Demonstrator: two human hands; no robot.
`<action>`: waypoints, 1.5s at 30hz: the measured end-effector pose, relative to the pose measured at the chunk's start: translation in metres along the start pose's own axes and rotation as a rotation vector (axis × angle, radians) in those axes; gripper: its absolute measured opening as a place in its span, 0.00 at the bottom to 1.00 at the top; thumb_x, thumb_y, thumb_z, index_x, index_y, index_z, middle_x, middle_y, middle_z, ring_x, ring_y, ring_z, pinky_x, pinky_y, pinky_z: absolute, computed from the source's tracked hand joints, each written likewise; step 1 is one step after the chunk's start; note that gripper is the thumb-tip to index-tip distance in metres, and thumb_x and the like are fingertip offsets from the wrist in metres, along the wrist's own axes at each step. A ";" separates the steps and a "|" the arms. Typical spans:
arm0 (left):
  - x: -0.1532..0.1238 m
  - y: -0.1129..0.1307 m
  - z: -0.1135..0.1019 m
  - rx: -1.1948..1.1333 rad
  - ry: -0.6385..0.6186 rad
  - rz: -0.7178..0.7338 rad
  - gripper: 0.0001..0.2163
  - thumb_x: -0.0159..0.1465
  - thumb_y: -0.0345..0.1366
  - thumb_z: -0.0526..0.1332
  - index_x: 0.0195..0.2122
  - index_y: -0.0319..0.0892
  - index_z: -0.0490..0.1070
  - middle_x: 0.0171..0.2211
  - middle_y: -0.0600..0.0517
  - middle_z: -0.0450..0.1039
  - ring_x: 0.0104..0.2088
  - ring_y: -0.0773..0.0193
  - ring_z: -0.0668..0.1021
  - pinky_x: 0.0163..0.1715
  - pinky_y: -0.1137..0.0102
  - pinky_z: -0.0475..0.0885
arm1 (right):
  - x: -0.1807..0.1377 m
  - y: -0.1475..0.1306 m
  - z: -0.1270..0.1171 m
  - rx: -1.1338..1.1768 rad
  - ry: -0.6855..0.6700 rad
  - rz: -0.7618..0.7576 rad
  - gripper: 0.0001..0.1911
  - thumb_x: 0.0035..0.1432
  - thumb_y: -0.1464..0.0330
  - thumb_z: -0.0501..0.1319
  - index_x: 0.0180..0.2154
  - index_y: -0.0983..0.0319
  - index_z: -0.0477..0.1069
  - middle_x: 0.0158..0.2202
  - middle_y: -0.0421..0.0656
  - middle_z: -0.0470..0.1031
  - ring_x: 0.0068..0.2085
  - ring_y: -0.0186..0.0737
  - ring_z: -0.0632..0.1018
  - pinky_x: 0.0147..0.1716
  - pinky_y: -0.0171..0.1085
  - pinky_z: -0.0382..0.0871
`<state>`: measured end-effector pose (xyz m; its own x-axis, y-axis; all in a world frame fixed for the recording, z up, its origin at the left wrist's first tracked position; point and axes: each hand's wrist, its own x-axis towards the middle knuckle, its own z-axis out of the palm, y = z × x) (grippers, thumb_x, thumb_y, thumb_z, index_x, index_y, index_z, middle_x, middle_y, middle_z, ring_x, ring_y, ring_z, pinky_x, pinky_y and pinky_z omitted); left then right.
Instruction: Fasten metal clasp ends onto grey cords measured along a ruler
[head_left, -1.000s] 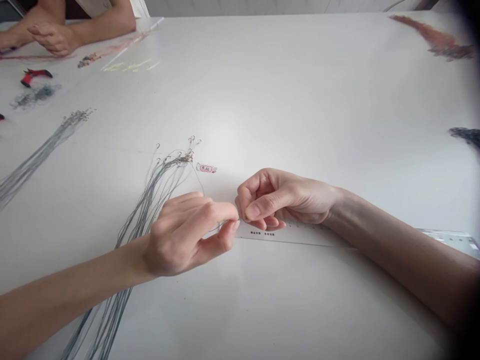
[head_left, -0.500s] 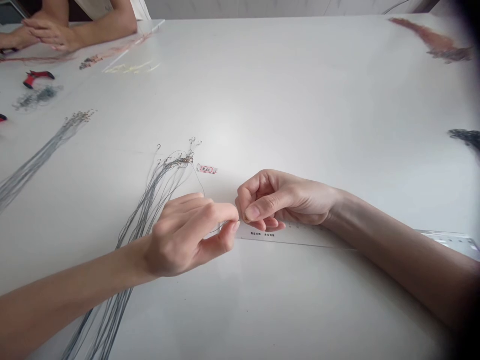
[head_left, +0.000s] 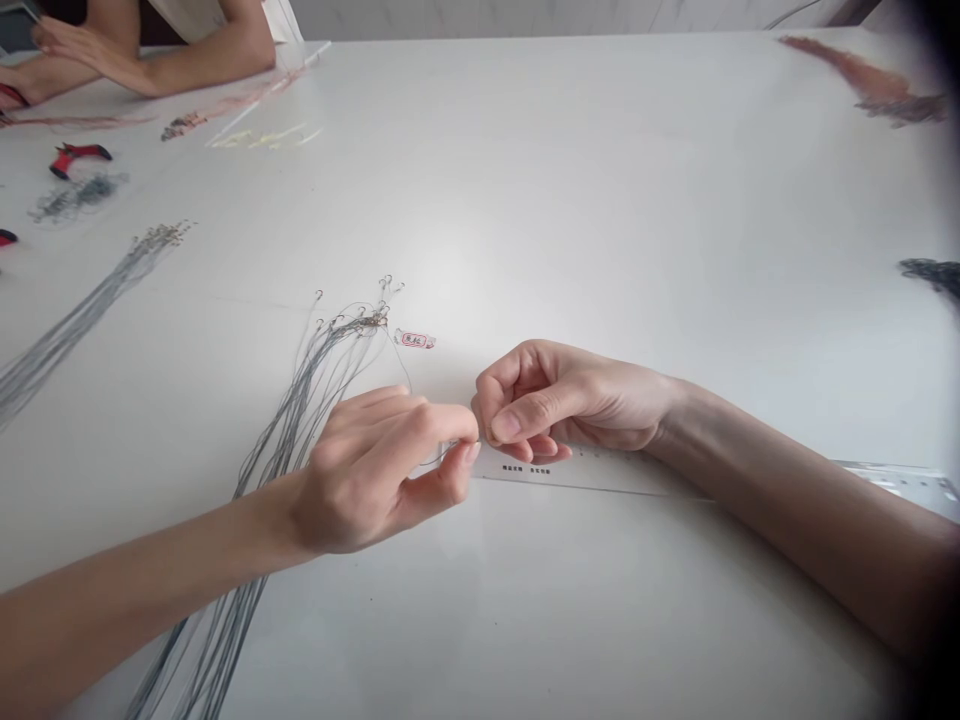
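Thumb and index finger of my left hand (head_left: 386, 468) are pinched together on a thin grey line (head_left: 433, 461), which shows just below the knuckles. Fingertip to fingertip with it, my right hand (head_left: 551, 400) is closed in a pinch; whatever lies in its fingers is too small to make out. Behind my left forearm stretches a bundle of grey lines (head_left: 281, 430) with small fish hooks (head_left: 373, 320) at its far end. Beside those hooks lies a small clear wrapper with a red-framed label (head_left: 415, 340). Under my right hand is a transparent ruler (head_left: 600, 480).
Another bundle of hooked lines (head_left: 97, 290) lies at left, near red-handled pliers (head_left: 79, 158) and a grey tangle (head_left: 79, 198). Another person's arm (head_left: 202, 60) rests at the far left. Reddish strands (head_left: 855, 75) and a dark bundle (head_left: 934, 272) lie at right.
My hands have stayed almost still, fingertips together. The other person's hands, clasped before, have come apart, one of them raised toward the left.
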<state>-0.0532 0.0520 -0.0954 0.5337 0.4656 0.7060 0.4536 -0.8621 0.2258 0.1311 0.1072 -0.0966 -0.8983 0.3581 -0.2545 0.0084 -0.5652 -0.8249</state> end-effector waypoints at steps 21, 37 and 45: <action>0.000 -0.001 0.001 -0.016 0.001 -0.015 0.08 0.56 0.20 0.56 0.26 0.39 0.64 0.16 0.60 0.57 0.17 0.73 0.55 0.15 0.73 0.55 | -0.001 0.000 0.000 -0.036 0.004 0.007 0.06 0.50 0.74 0.63 0.23 0.69 0.69 0.20 0.38 0.68 0.19 0.24 0.65 0.16 0.25 0.58; 0.001 -0.001 0.002 -0.003 0.023 -0.034 0.07 0.57 0.22 0.56 0.27 0.40 0.64 0.15 0.60 0.57 0.15 0.74 0.57 0.14 0.74 0.56 | -0.002 0.000 0.000 0.001 0.016 -0.014 0.06 0.52 0.75 0.62 0.24 0.68 0.69 0.21 0.38 0.68 0.21 0.24 0.66 0.18 0.24 0.59; -0.001 -0.001 0.000 0.033 0.017 -0.072 0.07 0.59 0.25 0.55 0.26 0.41 0.63 0.13 0.61 0.56 0.14 0.74 0.56 0.12 0.75 0.55 | 0.000 0.002 0.001 0.008 0.025 -0.019 0.05 0.52 0.74 0.61 0.25 0.68 0.69 0.22 0.38 0.68 0.21 0.24 0.66 0.18 0.25 0.60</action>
<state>-0.0544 0.0528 -0.0959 0.4869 0.5226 0.6999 0.5139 -0.8193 0.2542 0.1309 0.1056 -0.0978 -0.8871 0.3870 -0.2516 -0.0120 -0.5642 -0.8256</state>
